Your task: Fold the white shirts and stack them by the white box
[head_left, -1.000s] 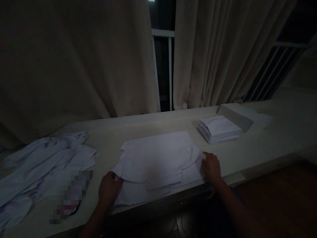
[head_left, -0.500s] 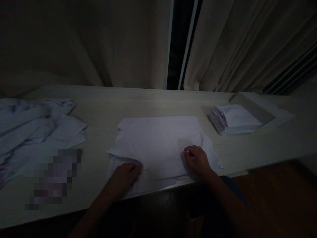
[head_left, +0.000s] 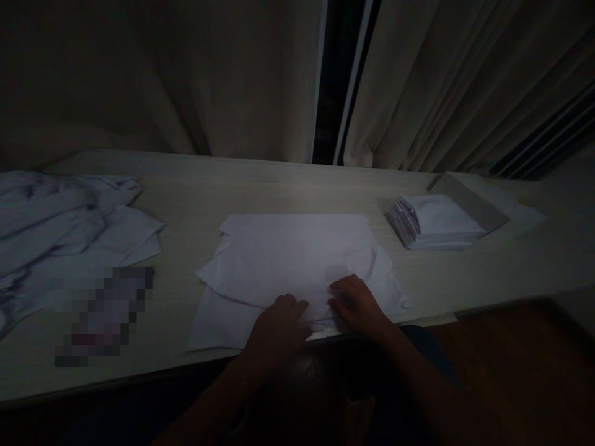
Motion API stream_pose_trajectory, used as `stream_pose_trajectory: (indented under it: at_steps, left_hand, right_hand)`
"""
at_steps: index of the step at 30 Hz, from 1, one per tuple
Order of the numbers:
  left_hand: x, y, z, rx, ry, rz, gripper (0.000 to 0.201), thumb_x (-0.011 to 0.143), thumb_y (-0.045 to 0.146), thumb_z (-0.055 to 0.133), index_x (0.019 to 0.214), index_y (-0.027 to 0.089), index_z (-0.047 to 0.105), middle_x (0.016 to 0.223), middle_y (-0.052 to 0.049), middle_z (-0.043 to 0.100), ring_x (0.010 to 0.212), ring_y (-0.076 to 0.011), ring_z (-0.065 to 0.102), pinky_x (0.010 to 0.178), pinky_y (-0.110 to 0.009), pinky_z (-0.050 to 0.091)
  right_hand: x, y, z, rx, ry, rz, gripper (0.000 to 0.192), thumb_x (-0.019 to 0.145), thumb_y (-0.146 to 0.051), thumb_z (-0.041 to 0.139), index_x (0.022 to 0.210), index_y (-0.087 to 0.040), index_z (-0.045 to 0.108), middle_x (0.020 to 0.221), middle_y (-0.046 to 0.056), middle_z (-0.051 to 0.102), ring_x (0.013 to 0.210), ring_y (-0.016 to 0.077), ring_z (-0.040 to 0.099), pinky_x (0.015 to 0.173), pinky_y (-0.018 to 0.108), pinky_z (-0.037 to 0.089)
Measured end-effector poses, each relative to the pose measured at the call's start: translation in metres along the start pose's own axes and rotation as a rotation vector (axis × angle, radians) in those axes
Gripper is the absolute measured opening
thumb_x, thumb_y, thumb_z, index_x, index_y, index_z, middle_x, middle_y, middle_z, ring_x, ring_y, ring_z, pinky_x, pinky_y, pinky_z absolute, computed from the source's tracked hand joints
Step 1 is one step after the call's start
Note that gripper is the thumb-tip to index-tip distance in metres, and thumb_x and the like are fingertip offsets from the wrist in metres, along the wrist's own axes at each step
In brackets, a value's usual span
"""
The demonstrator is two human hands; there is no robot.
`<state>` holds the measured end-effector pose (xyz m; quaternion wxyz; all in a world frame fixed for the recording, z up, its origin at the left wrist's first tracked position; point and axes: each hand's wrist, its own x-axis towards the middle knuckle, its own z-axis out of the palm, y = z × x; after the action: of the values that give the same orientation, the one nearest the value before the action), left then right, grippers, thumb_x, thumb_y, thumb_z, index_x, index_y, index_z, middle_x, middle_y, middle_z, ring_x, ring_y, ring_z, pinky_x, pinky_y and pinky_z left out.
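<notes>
White garment [head_left: 288, 260] spread flat at the middle of the long pale table [head_left: 297, 186], near hem reaching the table's front edge. Left hand [head_left: 279, 325] and right hand [head_left: 356, 303] close together on that near hem, palms down, fingers curled into the cloth — pinching a fold, perhaps, though too dim to tell whether anything was truly gripped. Judged light, soft and limp: no stiffness of its own, likely to sag and crease wherever unsupported, not slippery on the wood. Best taken at the hem corners or along a folded edge, both hands well spread. To the right, a stack of folded white cloths [head_left: 434, 223] just beside a shallow grey box [head_left: 469, 201] — contents hidden from this angle. To the left, a loose heap of pale garments [head_left: 69, 217], unfolded.
</notes>
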<state>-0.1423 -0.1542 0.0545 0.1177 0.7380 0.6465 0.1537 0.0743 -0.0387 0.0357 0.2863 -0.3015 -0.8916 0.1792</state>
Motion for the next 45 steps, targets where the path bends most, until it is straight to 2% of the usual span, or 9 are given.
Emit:
stream_pose_trajectory:
  at_steps: [3, 6, 17, 27, 31, 35, 38, 43, 45]
  left_hand:
    - [0.004, 0.001, 0.001, 0.051, -0.007, 0.052, 0.023, 0.089, 0.029, 0.054, 0.107, 0.018, 0.062, 0.104, -0.01, 0.062, 0.1, -0.0233, 0.056, 0.083, -0.036, 0.049]
    - [0.008, -0.005, -0.001, 0.022, -0.003, 0.101, 0.019, 0.09, 0.028, 0.051, 0.101, 0.019, 0.064, 0.1, -0.009, 0.063, 0.1, -0.0213, 0.056, 0.084, -0.034, 0.049]
    - [0.03, -0.017, -0.006, -0.123, 0.038, 0.034, 0.038, 0.098, 0.037, 0.037, 0.092, 0.019, 0.069, 0.091, -0.007, 0.068, 0.091, -0.0179, 0.06, 0.084, -0.033, 0.049]
    - [0.023, -0.009, -0.007, -0.132, 0.032, 0.126, 0.027, 0.093, 0.04, 0.051, 0.093, 0.02, 0.07, 0.094, -0.007, 0.069, 0.097, -0.0207, 0.059, 0.084, -0.034, 0.048]
    - [0.021, -0.009, -0.013, -0.127, 0.08, 0.148, 0.031, 0.096, 0.039, 0.045, 0.09, 0.02, 0.069, 0.089, -0.006, 0.069, 0.094, -0.0192, 0.058, 0.085, -0.034, 0.047]
    - [0.018, -0.012, -0.013, -0.088, 0.135, 0.179, 0.029, 0.097, 0.031, 0.043, 0.093, 0.019, 0.069, 0.093, -0.007, 0.068, 0.093, -0.0186, 0.058, 0.085, -0.036, 0.047]
    - [0.014, -0.011, -0.008, -0.073, 0.109, 0.195, 0.022, 0.092, 0.029, 0.05, 0.094, 0.019, 0.069, 0.095, -0.008, 0.066, 0.093, -0.0195, 0.057, 0.082, -0.036, 0.047]
    - [0.007, -0.004, 0.002, -0.026, -0.005, 0.197, 0.023, 0.091, 0.023, 0.048, 0.08, 0.019, 0.068, 0.084, -0.008, 0.062, 0.083, -0.0183, 0.056, 0.076, -0.035, 0.046]
    - [0.005, -0.004, 0.003, -0.026, -0.022, 0.185, 0.023, 0.091, 0.024, 0.047, 0.081, 0.019, 0.068, 0.085, -0.008, 0.061, 0.083, -0.0187, 0.056, 0.076, -0.035, 0.046]
  right_hand:
    - [-0.008, -0.019, -0.001, -0.066, 0.026, -0.044, 0.009, 0.089, -0.028, 0.061, 0.092, -0.019, 0.062, 0.088, 0.006, 0.064, 0.089, 0.0214, 0.054, 0.083, 0.039, 0.042]
    - [-0.021, -0.035, 0.003, -0.138, -0.061, -0.106, 0.013, 0.091, -0.028, 0.058, 0.082, -0.019, 0.061, 0.079, 0.005, 0.06, 0.079, 0.0189, 0.052, 0.074, 0.034, 0.04]
    - [-0.029, -0.042, 0.021, -0.363, -0.073, -0.13, 0.011, 0.089, -0.017, 0.053, 0.092, -0.019, 0.064, 0.077, 0.004, 0.053, 0.071, 0.0175, 0.043, 0.063, 0.03, 0.029]
    - [-0.028, -0.053, 0.011, -0.228, -0.173, -0.15, 0.008, 0.085, -0.02, 0.056, 0.081, -0.02, 0.063, 0.081, 0.006, 0.054, 0.078, 0.02, 0.047, 0.067, 0.033, 0.035]
    - [-0.029, -0.039, 0.005, -0.055, 0.032, -0.093, 0.012, 0.09, -0.02, 0.055, 0.085, -0.021, 0.066, 0.075, 0.004, 0.059, 0.074, 0.0187, 0.052, 0.068, 0.033, 0.04]
    - [-0.025, -0.009, -0.009, -0.052, 0.341, 0.135, 0.012, 0.092, -0.022, 0.055, 0.093, -0.021, 0.067, 0.077, 0.004, 0.062, 0.071, 0.0173, 0.055, 0.068, 0.033, 0.045]
    - [-0.022, 0.001, -0.014, -0.065, 0.403, 0.163, 0.013, 0.092, -0.024, 0.057, 0.1, -0.021, 0.067, 0.078, 0.004, 0.062, 0.07, 0.0172, 0.055, 0.067, 0.032, 0.047]
    - [-0.023, -0.012, 0.002, -0.06, 0.043, -0.012, 0.01, 0.089, -0.022, 0.058, 0.091, -0.021, 0.067, 0.083, 0.006, 0.063, 0.081, 0.0202, 0.057, 0.075, 0.035, 0.048]
    - [-0.023, -0.012, 0.006, -0.072, -0.014, -0.002, 0.012, 0.088, -0.023, 0.058, 0.094, -0.021, 0.068, 0.084, 0.007, 0.062, 0.084, 0.0211, 0.057, 0.077, 0.036, 0.048]
